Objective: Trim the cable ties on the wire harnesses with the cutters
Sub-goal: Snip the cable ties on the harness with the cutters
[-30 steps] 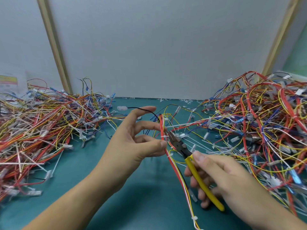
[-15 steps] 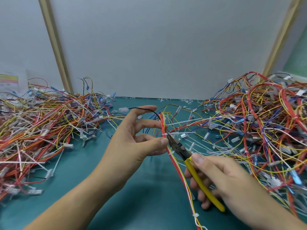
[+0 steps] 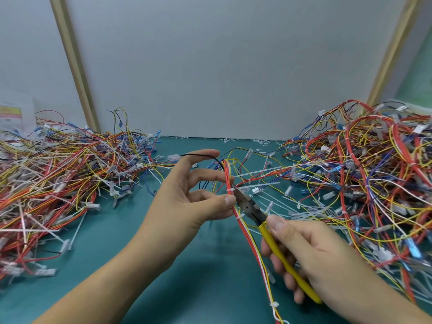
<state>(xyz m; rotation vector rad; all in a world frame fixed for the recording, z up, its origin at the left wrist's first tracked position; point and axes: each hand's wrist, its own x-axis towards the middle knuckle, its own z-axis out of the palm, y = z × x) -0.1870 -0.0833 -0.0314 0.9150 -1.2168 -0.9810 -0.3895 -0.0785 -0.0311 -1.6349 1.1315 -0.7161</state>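
Yellow-handled cutters (image 3: 249,207), clasped in my right grip (image 3: 315,250), have edged onto the white tie (image 3: 230,190); left grip (image 3: 184,199) pinches the red harness (image 3: 244,230) just beneath.

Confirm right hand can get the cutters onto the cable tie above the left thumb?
Probably yes: the right hand holds the cutters with tips beside the cable tie; the left hand pinches the harness just below, leaving that side free.

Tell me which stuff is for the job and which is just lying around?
In the job: left hand, right hand, cutters, wire bundle, cable tie.
Just lying about: left wire pile, right wire pile, cut scraps by the wall, paper.
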